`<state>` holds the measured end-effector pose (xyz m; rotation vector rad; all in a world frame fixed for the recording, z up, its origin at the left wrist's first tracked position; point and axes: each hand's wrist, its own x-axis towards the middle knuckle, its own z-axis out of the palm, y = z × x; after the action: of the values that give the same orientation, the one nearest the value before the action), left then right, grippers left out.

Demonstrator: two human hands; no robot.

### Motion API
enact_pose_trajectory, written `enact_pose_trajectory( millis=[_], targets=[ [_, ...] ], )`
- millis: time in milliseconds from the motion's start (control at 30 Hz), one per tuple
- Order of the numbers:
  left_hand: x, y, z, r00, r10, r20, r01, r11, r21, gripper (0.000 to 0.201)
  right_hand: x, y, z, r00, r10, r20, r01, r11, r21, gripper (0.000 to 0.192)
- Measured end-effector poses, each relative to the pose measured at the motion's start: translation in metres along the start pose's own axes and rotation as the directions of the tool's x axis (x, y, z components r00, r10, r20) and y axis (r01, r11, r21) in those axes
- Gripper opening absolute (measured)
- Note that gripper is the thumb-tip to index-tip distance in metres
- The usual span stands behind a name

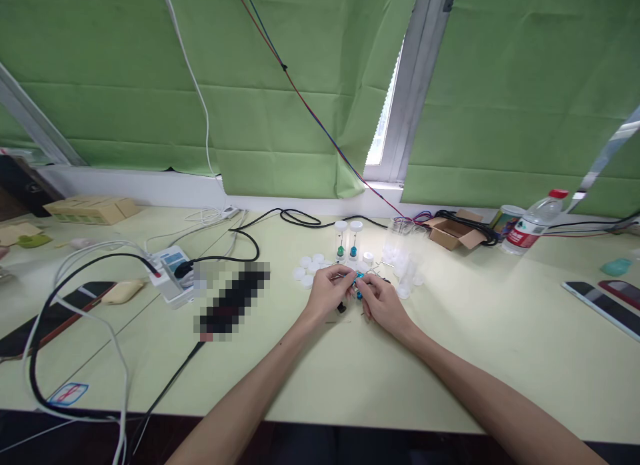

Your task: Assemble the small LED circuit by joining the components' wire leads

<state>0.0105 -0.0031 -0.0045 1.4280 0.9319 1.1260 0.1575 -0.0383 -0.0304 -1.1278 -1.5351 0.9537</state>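
My left hand point(327, 295) and my right hand point(384, 303) meet over the middle of the table, fingertips pinched around a small blue piece point(359, 286). Its exact kind is too small to make out, and fingers cover part of it. Just behind stand two clear white-capped tubes, one with a green-based item inside point(341, 241), the other with a blue-based one point(355, 243). White round caps point(306, 268) lie left of the tubes. Clear empty tubes point(409, 275) lie to the right of my hands. A small black part point(341, 307) is under my left fingers.
On the left are a power strip point(173, 278) with looping cables and a dark phone point(55, 318). An open cardboard box point(457, 231) and a red-capped water bottle point(535, 223) stand at the back right. A white-edged phone point(605, 308) lies far right.
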Motion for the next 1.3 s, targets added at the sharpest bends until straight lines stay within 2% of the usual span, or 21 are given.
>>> enact_pose_trajectory(
  millis=[100, 467, 700, 933, 1133, 1300],
  targets=[
    [-0.0013, 0.0028, 0.0002, 1.000, 0.005, -0.009, -0.005, 1.000, 0.002, 0.023, -0.0010, -0.0004, 0.0002, 1.000, 0.020, -0.007, -0.020, 1.000, 0.009, 0.027],
    [-0.0015, 0.0010, 0.0000, 1.000, -0.025, 0.002, 0.025, 1.000, -0.012, 0.020, -0.0003, -0.0031, 0.0003, 1.000, -0.011, 0.028, 0.010, 1.000, 0.021, 0.029],
    [-0.0010, 0.0002, 0.0000, 1.000, -0.016, 0.020, 0.016, 1.000, -0.023, 0.023, -0.0013, -0.0011, 0.0004, 1.000, -0.030, 0.009, 0.030, 1.000, -0.005, 0.037],
    [-0.0011, 0.0022, 0.0021, 1.000, -0.027, 0.006, 0.027, 0.999, -0.028, 0.025, 0.0007, -0.0001, 0.0012, 1.000, 0.006, -0.004, -0.006, 0.999, -0.038, 0.046],
    [-0.0032, 0.0060, 0.0009, 1.000, -0.007, -0.020, 0.007, 1.000, -0.012, 0.022, -0.0017, -0.0041, 0.0007, 0.999, 0.031, 0.006, -0.031, 0.999, 0.013, 0.031],
    [-0.0024, 0.0051, 0.0001, 1.000, 0.004, -0.012, -0.004, 1.000, 0.001, 0.022, -0.0018, -0.0006, 0.0010, 1.000, 0.017, 0.007, -0.017, 1.000, 0.024, 0.027]
  ],
)
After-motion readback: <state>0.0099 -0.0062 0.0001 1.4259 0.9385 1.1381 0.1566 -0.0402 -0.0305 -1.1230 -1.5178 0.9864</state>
